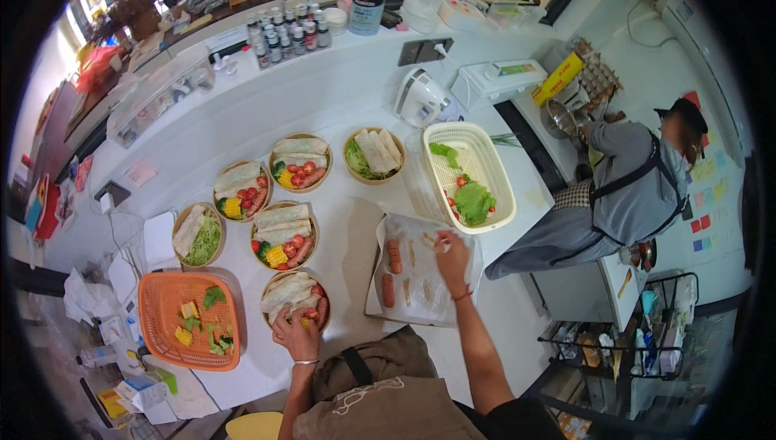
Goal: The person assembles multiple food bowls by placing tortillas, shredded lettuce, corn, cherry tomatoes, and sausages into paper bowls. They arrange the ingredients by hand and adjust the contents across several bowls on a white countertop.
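Observation:
My left hand (pixel 297 335) is at the near edge of the closest round bowl (pixel 265 320). Its fingertips reach over the corn and sausage beside folded flatbread wraps (pixel 290 292); whether they grip anything is hidden. My right hand (pixel 453 263) is over the right side of a paper-lined tray (pixel 388 318), fingers bent together near the paper. Too little shows to tell if something is between them. On the tray's left lie two scored sausages, one upper (pixel 394 256) and one lower (pixel 388 290), with brownish streaks on the paper beside them.
Several more filled bowls (pixel 283 237) stand further back. An orange basket (pixel 145 318) with corn and greens is at left; a cream basket (pixel 509 197) with lettuce and tomatoes is at right. Behind it are a white hand mixer (pixel 421 97) and a co-worker (pixel 630 167) holding a metal bowl (pixel 561 117).

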A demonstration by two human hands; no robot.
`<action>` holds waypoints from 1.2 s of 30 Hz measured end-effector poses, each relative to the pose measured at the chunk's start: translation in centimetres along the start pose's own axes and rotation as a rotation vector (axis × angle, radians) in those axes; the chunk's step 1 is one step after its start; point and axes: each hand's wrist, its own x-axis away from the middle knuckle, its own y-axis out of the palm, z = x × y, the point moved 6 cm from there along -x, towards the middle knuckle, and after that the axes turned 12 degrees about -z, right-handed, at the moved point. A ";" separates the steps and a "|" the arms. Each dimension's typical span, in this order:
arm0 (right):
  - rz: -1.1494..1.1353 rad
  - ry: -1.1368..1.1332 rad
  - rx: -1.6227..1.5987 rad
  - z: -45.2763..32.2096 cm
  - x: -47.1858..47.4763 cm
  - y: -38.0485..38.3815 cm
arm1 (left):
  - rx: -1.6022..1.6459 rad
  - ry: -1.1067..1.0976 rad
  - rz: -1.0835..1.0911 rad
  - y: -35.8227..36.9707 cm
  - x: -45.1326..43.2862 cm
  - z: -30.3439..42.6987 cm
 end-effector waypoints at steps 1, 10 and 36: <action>0.001 0.102 0.016 2.3 -1.0 -0.8 | -0.003 0.005 0.008 -0.1 0.0 0.2; -0.186 0.127 0.203 10.9 -9.9 -0.1 | -0.062 -0.093 0.028 -0.3 -0.2 0.9; -0.515 -0.328 -0.184 -9.3 1.6 4.4 | -0.016 -0.314 0.082 -1.7 1.8 -0.4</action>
